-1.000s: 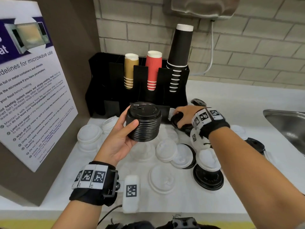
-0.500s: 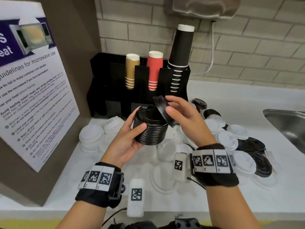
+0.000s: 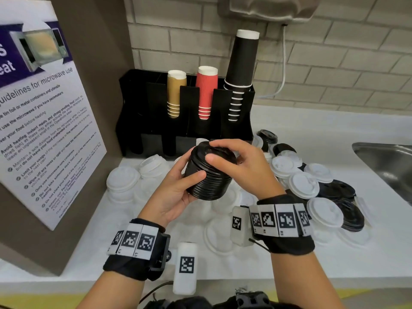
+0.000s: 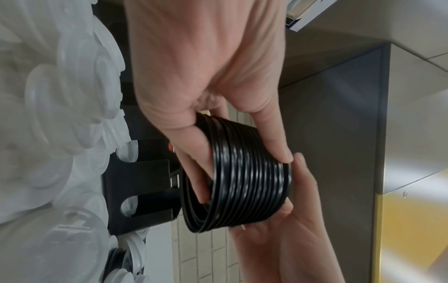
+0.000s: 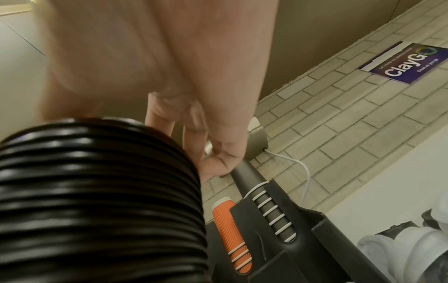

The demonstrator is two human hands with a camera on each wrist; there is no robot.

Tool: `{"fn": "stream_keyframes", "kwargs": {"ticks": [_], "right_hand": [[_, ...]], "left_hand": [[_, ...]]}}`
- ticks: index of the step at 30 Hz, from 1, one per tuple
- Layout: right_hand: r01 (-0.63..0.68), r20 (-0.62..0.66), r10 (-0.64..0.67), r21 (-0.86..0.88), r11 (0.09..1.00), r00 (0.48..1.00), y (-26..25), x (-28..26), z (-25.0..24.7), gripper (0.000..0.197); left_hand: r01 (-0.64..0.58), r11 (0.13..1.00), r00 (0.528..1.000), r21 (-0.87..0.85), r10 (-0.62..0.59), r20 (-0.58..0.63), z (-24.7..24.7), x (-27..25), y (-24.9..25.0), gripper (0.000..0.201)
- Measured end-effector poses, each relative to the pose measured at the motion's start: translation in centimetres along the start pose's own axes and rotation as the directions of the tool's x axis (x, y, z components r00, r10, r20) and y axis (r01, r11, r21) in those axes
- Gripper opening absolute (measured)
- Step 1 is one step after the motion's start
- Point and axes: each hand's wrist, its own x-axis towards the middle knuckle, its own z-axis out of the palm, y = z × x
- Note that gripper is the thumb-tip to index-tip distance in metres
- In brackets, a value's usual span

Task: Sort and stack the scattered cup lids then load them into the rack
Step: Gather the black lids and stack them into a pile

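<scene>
1. Two hands meet on one stack of black lids (image 3: 210,172), held up in the air in front of the black rack (image 3: 156,117). To the outer side of your left hand (image 3: 176,195) a microwave guidelines sign (image 3: 44,121) leans on the brown side panel.
2. Below and beside your left hand, white lids (image 3: 122,181) lie in low piles on the white counter (image 3: 289,253).
3. Your left hand grips the stack from below and the side, thumb across the ribbed rims; the left wrist view shows its fingers (image 4: 201,151) reaching into the open underside of the bottom lid.
4. Stack axis: tilted, domed tops pointing up and away from you toward the rack, open rims toward your left palm.
5. Your right hand (image 3: 243,168) caps the top of the stack, thumb on its near side and fingers curled over the topmost lid.
6. Beyond both hands the rack holds upside-down gold cups (image 3: 176,94), red cups (image 3: 207,92) and tall black cups (image 3: 242,70) in its upper slots; the lower slots face you directly behind the stack.
7. Right of your right hand, mixed white and loose black lids (image 3: 336,190) overlap on the counter, with a steel sink (image 3: 388,161) farther out.
</scene>
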Motion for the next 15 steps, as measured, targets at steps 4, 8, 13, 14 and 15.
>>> {"fn": "stream_keyframes", "kwargs": {"ticks": [4, 8, 13, 14, 15], "right_hand": [[0.018, 0.043, -0.017, -0.029, 0.999, 0.999, 0.1, 0.0, -0.3, 0.036], [-0.006, 0.064, 0.006, -0.011, 1.0, 0.998, 0.2, 0.0, -0.7, 0.036], [0.005, 0.074, -0.003, -0.03, 1.0, 0.997, 0.1, 0.1, -1.0, 0.039], [0.009, 0.079, -0.006, -0.039, 0.999, 0.997, 0.0, 0.1, -1.1, 0.04], [0.012, 0.087, -0.008, -0.047, 0.999, 0.996, 0.0, 0.1, -1.2, 0.04]], "left_hand": [[0.002, 1.0, 1.0, 0.016, -0.002, 0.013, 0.0, -0.2, 0.1, 0.066], [0.007, 1.0, 1.0, 0.018, -0.007, 0.021, 0.0, -0.1, -0.1, 0.062], [0.007, 1.0, 1.0, 0.007, -0.008, 0.022, 0.2, 0.0, -0.1, 0.074], [0.007, 1.0, 1.0, 0.01, -0.007, 0.024, 0.3, 0.0, -0.1, 0.076], [0.006, 1.0, 1.0, 0.01, -0.006, 0.025, 0.3, 0.1, -0.2, 0.076]]}}
